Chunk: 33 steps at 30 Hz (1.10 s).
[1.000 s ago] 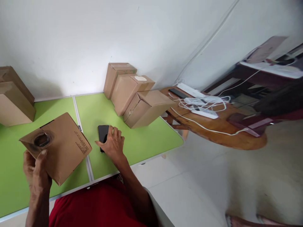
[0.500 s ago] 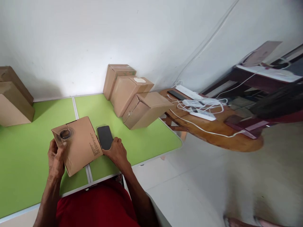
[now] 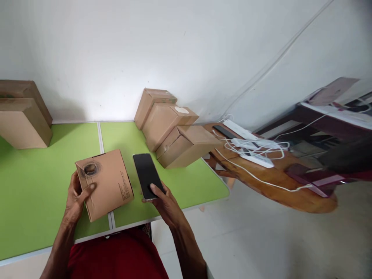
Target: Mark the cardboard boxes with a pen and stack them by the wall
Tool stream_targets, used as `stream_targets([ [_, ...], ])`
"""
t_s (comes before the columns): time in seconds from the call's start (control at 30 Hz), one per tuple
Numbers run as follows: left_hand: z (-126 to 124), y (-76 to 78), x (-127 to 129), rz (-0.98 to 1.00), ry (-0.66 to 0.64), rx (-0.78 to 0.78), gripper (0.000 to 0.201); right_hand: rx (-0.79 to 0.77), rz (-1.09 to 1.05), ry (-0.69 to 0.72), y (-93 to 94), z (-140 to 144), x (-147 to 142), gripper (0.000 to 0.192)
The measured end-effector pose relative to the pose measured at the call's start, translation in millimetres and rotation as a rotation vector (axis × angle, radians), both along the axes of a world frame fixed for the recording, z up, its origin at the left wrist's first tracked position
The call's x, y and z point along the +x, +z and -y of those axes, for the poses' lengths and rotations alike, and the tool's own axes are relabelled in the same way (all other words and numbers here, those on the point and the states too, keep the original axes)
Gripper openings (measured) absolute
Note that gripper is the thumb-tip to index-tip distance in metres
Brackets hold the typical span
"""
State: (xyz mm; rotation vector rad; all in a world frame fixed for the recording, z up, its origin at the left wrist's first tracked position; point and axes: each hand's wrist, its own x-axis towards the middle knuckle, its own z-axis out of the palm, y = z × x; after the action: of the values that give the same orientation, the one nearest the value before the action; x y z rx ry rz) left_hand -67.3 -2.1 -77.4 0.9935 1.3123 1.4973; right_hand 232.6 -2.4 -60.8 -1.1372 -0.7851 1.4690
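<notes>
My left hand (image 3: 76, 197) grips the left end of a brown cardboard box (image 3: 109, 186), its thumb lying on top and the fingers partly hidden behind. A dark scribbled ring surrounds a hole in the box's upper left, and small printed text runs along its right side. To the right, my right hand (image 3: 162, 203) holds a black smartphone (image 3: 147, 172) by its lower end, thumb across the dark screen. A short gap separates the phone from the box.
Three cardboard boxes (image 3: 171, 124) stand against the wall on the green table (image 3: 186, 190), with more boxes (image 3: 26, 120) at far left. A wooden table (image 3: 261, 170) on the right carries white power strips (image 3: 252, 155) and tangled cables.
The phone lay on the table beside the box; now it is lifted in my right hand. That hand has moved off the box's right corner. My left hand still grips the box.
</notes>
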Motion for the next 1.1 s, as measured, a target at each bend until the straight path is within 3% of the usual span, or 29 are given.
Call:
stream_targets([
  [0.2, -14, 5.6, 16, -0.008, -0.04, 0.048, 0.086, 0.069, -0.276, 0.298, 24.4, 17, -37, 0.054],
  [0.33, -16, 4.7, 24, -0.011, -0.088, 0.086, 0.085, 0.062, -0.356, 0.368, 23.3, 23, -78, 0.058],
  [0.47, -14, 0.9, 24, -0.006, -0.102, 0.11, 0.091, 0.06, -0.359, 0.41, 20.8, 25, -97, 0.066],
  [0.8, -9, -1.5, 21, 0.006, -0.066, 0.092, 0.088, 0.048, -0.325, 0.404, 12.0, 29, -96, 0.073],
  [1.1, 2, 18.0, 9, 0.007, 0.038, 0.006, 0.073, 0.084, -0.358, 0.417, 20.3, 26, -81, 0.06],
])
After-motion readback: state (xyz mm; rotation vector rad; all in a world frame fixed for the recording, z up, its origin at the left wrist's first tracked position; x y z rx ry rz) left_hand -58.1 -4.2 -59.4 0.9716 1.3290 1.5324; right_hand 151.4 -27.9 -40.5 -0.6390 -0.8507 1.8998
